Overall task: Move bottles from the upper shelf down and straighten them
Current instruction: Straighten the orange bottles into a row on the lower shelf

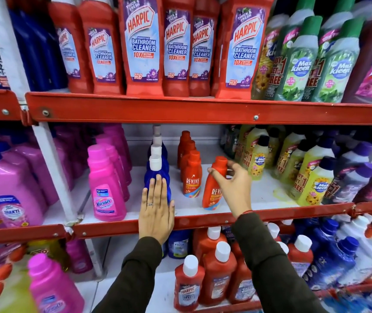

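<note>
On the middle shelf (203, 219) my right hand (233, 184) grips the neck of an orange Revive bottle (213, 190), which leans to the left near the shelf's front edge. A row of upright orange Revive bottles (191, 175) stands just left of it. My left hand (156, 211) lies flat, fingers together, against the front blue bottle with a white cap (156, 175), which heads a row running to the back. Red Harpic bathroom cleaner bottles (143, 46) fill the upper shelf (203, 111).
Pink Vanish bottles (106, 184) stand left of the blue row. Yellow and purple Max Kleen bottles (311, 177) crowd the right of the middle shelf, green ones (297, 62) sit above. A white upright (51, 168) divides the bays. Red and blue bottles (216, 274) fill the lower shelf.
</note>
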Action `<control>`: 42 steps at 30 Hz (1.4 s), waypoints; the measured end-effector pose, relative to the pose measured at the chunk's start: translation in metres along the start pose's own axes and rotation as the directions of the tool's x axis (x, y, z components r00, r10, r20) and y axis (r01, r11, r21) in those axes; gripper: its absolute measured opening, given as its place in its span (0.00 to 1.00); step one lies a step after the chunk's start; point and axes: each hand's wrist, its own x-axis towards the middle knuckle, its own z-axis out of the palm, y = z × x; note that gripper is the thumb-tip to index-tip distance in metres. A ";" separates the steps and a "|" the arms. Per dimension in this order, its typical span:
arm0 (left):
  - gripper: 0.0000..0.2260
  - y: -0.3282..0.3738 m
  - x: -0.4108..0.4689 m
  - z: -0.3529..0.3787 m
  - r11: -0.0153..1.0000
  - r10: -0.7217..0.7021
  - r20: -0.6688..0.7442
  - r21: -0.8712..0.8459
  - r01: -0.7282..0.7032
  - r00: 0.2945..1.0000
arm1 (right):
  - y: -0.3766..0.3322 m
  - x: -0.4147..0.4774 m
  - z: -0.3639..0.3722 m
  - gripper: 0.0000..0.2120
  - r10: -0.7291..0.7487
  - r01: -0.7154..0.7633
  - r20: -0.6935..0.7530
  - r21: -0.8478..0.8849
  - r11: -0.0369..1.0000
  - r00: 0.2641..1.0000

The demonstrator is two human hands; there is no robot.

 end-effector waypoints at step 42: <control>0.61 0.071 0.030 -0.008 -0.183 -0.137 0.886 -0.462 0.868 0.443 | 0.021 -0.057 0.027 0.27 0.234 -0.412 0.468 0.325 0.851 0.852</control>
